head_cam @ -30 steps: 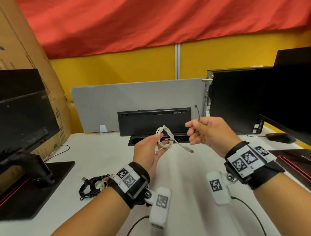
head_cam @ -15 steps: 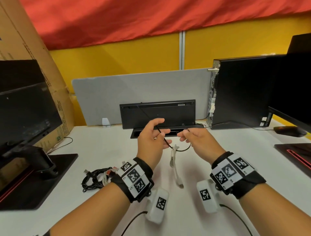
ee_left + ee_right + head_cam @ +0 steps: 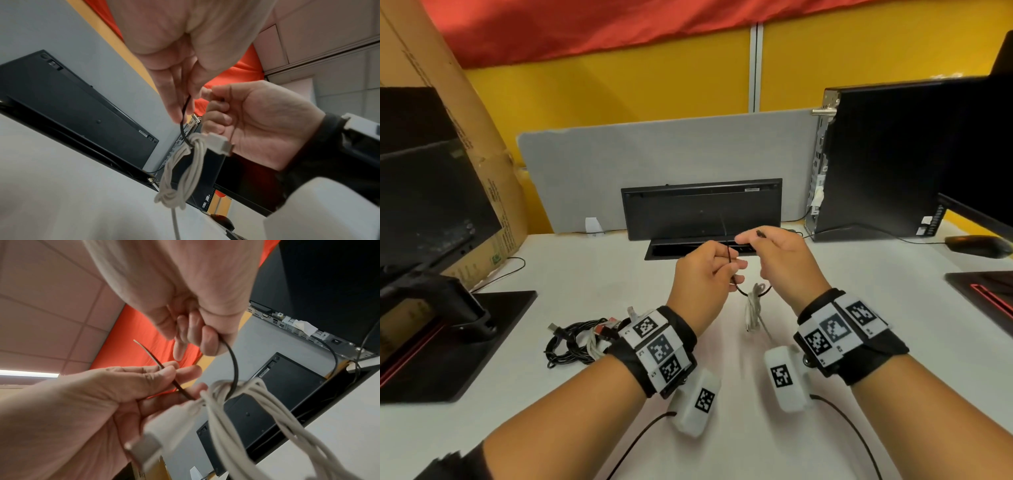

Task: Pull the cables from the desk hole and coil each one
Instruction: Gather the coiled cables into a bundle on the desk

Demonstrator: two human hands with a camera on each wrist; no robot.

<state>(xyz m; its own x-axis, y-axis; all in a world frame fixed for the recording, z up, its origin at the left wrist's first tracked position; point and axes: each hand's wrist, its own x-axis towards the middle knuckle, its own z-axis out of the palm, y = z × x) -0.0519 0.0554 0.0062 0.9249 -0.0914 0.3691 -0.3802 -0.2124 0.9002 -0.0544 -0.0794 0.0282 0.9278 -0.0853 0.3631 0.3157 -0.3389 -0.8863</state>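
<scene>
A thin black tie wire (image 3: 728, 251) is threaded through a coiled white USB cable (image 3: 754, 306), which hangs from it just above the desk. My left hand (image 3: 729, 270) pinches one end of the tie wire (image 3: 164, 368), and my right hand (image 3: 755, 240) pinches the other end (image 3: 233, 360). From the left wrist, the white coil (image 3: 185, 162) dangles on the tie wire's (image 3: 183, 120) loop, its plug beside the right palm. The desk hole (image 3: 688, 249) lies open just behind the hands, lid raised.
A bundle of coiled black and white cables (image 3: 575, 342) lies on the white desk (image 3: 585, 274) to the left. Monitor stands (image 3: 448, 339) flank both sides. A black computer tower (image 3: 887, 164) and a mouse (image 3: 977, 245) sit at the right rear.
My left hand let go of the white coil and took one end of the tie wire. The coil now hangs from the wire, and both hands have drawn closer together.
</scene>
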